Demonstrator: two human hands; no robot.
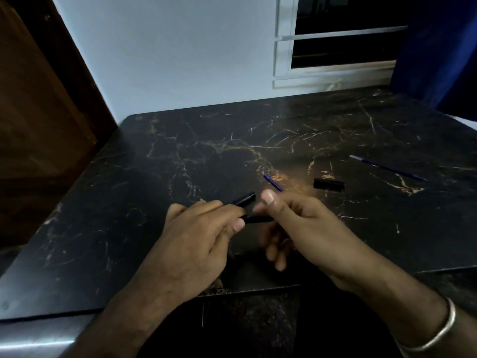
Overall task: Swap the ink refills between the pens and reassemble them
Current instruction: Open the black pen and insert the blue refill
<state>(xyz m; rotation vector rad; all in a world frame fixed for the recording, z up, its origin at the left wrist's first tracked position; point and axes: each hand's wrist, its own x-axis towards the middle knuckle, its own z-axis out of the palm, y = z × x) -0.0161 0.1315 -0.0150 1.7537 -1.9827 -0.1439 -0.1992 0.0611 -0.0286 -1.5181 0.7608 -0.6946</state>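
My left hand [198,239] grips a black pen barrel [245,198] whose threaded end sticks out past the fingers. A second black pen part [256,218] lies between both hands, pinched by my left thumb and my right hand [296,223]. A blue ink refill [273,182] pokes out beyond my right thumb; whether the right hand holds it I cannot tell. A black pen cap [329,184] lies on the table to the right. Farther right lies another blue refill [387,167] with a silver tip.
The black marble-patterned table [180,156] stands against a white wall [167,60]. A brown wooden door [38,112] is at the left, a window [335,40] and a blue curtain [444,47] at the back right. A silver bangle [438,332] circles my right wrist.
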